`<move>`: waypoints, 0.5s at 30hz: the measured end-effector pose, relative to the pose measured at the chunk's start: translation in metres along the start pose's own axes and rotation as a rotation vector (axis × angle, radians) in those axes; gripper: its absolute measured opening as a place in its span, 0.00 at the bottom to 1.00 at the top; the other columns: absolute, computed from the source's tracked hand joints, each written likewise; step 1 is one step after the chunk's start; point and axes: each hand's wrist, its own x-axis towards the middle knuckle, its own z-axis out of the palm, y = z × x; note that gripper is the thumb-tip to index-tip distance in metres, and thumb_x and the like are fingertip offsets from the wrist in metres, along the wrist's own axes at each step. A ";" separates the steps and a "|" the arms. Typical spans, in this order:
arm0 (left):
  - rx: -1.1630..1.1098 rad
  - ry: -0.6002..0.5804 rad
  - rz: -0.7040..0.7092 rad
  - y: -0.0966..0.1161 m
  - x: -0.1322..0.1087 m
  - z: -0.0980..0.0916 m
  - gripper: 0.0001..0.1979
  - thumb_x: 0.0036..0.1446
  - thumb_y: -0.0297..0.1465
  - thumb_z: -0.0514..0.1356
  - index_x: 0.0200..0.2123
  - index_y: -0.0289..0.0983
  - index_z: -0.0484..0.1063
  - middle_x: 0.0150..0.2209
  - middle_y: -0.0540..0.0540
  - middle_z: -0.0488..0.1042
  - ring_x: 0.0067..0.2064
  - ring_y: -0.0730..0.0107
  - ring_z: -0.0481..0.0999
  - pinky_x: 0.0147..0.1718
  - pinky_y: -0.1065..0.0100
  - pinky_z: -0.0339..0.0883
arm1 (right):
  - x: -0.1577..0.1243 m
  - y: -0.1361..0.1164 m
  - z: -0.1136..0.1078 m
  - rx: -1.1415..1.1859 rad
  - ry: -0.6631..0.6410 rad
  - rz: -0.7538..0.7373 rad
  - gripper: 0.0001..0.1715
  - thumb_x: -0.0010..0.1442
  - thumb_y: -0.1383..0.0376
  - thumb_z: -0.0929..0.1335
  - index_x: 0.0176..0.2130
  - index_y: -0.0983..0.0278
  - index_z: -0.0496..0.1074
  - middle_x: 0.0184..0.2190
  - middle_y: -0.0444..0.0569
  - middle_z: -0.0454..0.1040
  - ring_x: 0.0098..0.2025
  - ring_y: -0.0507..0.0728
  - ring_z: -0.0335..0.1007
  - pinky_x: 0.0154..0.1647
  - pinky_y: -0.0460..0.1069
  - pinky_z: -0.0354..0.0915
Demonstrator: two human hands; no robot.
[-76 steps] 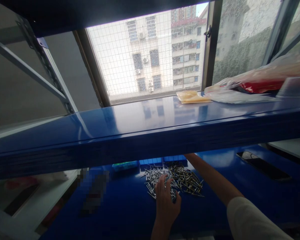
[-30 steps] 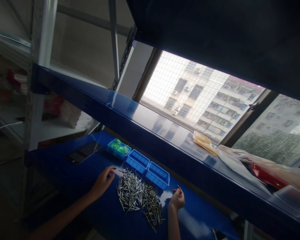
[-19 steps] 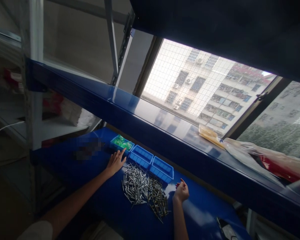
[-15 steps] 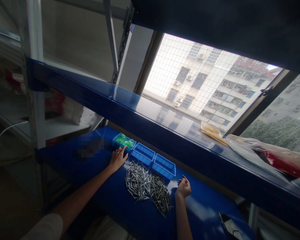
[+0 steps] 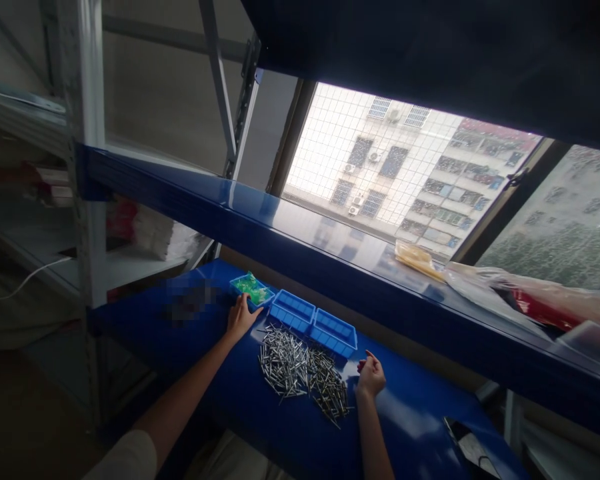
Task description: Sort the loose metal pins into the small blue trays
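Observation:
My left hand [image 5: 243, 318] is at the near edge of a small blue bin [image 5: 266, 301] with green plastic packets [image 5: 251, 288] in it; its thumb and fingers are apart. Right of that bin stand two more blue bins, a middle one [image 5: 293, 311] and a right one [image 5: 333, 333], with no contents visible. In front of them lies a pile of silver metal pins [image 5: 283, 363], touching a darker pile of pins [image 5: 327, 387]. My right hand [image 5: 371, 375] is right of the dark pile, fingers curled; what they hold, if anything, is too small to tell.
A blue shelf [image 5: 260, 227] crosses above the blue table [image 5: 240, 400], with plastic bags [image 5: 545, 307] on its right part. A phone-like dark object [image 5: 470, 447] lies at the table's right. A blurred dark item [image 5: 190, 301] is at the left. White packets [image 5: 155, 230] fill a side shelf.
The view has shifted slightly. My left hand's fingers have moved from the green packets' right side to the bin's near edge, with the thumb spread. My right hand has stayed beside the dark pile.

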 end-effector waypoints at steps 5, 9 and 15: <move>-0.130 0.104 -0.017 -0.005 0.002 0.001 0.20 0.46 0.42 0.58 0.39 0.36 0.60 0.40 0.39 0.68 0.42 0.55 0.70 0.38 0.62 0.64 | -0.005 0.001 -0.002 0.058 -0.028 0.009 0.23 0.46 0.57 0.63 0.39 0.68 0.71 0.17 0.43 0.66 0.18 0.51 0.62 0.17 0.44 0.60; -0.175 0.137 -0.015 -0.001 -0.007 -0.008 0.20 0.44 0.43 0.58 0.37 0.37 0.60 0.37 0.40 0.68 0.41 0.54 0.70 0.38 0.61 0.64 | -0.010 -0.001 -0.006 0.035 -0.061 -0.033 0.24 0.46 0.56 0.62 0.39 0.68 0.70 0.23 0.46 0.70 0.21 0.52 0.65 0.18 0.45 0.61; -0.246 0.148 -0.040 0.009 -0.034 -0.033 0.22 0.44 0.47 0.57 0.37 0.37 0.61 0.31 0.44 0.68 0.33 0.58 0.71 0.31 0.62 0.64 | -0.018 -0.009 -0.006 -0.069 -0.141 -0.076 0.26 0.45 0.54 0.63 0.41 0.68 0.69 0.31 0.51 0.70 0.29 0.55 0.68 0.19 0.45 0.62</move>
